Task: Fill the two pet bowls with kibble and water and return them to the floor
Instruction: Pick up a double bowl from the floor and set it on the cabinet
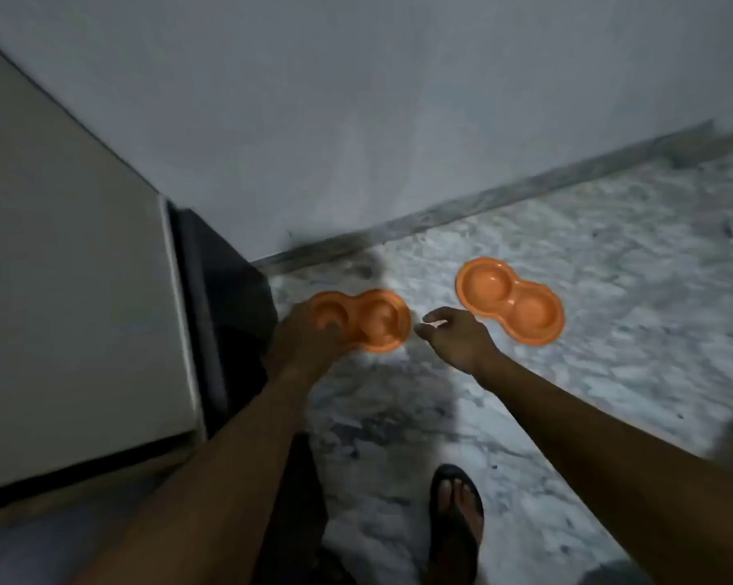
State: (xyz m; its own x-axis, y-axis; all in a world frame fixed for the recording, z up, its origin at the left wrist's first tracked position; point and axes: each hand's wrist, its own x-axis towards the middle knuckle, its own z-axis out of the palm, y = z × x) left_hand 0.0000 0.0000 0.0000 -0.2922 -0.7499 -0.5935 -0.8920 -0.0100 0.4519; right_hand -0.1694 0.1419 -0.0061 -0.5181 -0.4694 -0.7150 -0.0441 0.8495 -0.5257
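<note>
Two orange double-well pet bowls are in view, and both look empty. My left hand point(309, 335) grips the left end of the nearer bowl point(377, 320), which is blurred and appears lifted above the floor. The other orange bowl point(510, 299) lies flat on the marble floor to the right, close to the wall. My right hand point(455, 335) hovers between the two bowls with its fingers loosely apart, holding nothing and touching neither bowl.
A pale cabinet or appliance point(73, 297) with a dark side fills the left. A grey wall point(356, 120) with a dark skirting strip runs behind the bowls. My sandalled foot point(457, 513) stands on the grey-white marble floor point(630, 268).
</note>
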